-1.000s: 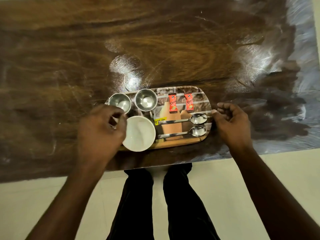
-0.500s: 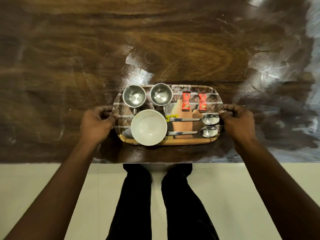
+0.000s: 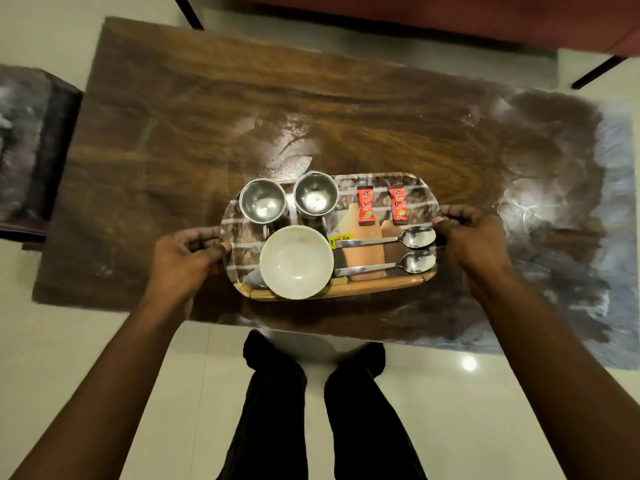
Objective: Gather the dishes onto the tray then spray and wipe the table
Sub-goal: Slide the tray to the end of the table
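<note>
- Your left hand (image 3: 183, 259) has a closed grip on the tray (image 3: 381, 180) at its 9 o'clock edge.
- Your right hand (image 3: 476, 242) grips the 3 o'clock edge, fingers curled over the rim.
- The tray is over the near middle of the wooden bench (image 3: 173, 140).
- On it, two steel cups (image 3: 263, 206) sit at 11 o'clock, the white bowl (image 3: 296, 262) at 7 o'clock.
- Two red packets (image 3: 365, 205) lie at 1 o'clock, two spoons (image 3: 420, 236) at 4 o'clock.

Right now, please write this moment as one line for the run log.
stage: dishes gathered | left hand: grips tray left end | right hand: grips right end | table: streaked, not wiped
</note>
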Demonstrator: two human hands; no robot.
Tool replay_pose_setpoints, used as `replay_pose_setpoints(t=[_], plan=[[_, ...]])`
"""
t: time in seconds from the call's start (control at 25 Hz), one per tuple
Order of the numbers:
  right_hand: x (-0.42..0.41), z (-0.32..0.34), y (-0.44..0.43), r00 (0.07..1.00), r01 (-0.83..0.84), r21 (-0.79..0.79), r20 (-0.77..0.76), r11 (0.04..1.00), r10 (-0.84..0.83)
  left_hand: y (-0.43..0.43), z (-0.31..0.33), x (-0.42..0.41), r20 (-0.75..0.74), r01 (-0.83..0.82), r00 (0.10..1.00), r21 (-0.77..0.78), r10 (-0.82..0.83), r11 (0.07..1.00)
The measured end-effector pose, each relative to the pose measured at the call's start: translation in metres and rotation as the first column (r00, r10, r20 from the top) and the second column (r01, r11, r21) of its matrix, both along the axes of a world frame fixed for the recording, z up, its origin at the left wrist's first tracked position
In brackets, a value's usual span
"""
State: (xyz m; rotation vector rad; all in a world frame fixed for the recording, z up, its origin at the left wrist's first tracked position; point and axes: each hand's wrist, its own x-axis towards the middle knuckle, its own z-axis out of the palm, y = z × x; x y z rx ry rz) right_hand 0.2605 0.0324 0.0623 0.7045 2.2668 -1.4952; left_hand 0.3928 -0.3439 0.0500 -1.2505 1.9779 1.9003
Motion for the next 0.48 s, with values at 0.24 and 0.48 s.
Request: replay_pose_setpoints(t=[0.24,0.48], plan=[[-0.050,0.095,-0.109,0.974,-0.199,0.066,-0.095,0.978,0.204,-0.079,0.085,0.025,-0.057,-0.141,0.988,0.072,0.145,0.987],[-0.118,0.122,-0.252,0.882,-0.437,0.086,-0.157,0.895,0.445,-0.154,0.092,0.057,-0.098,-0.371,0.917,0.149,0.387,0.916]])
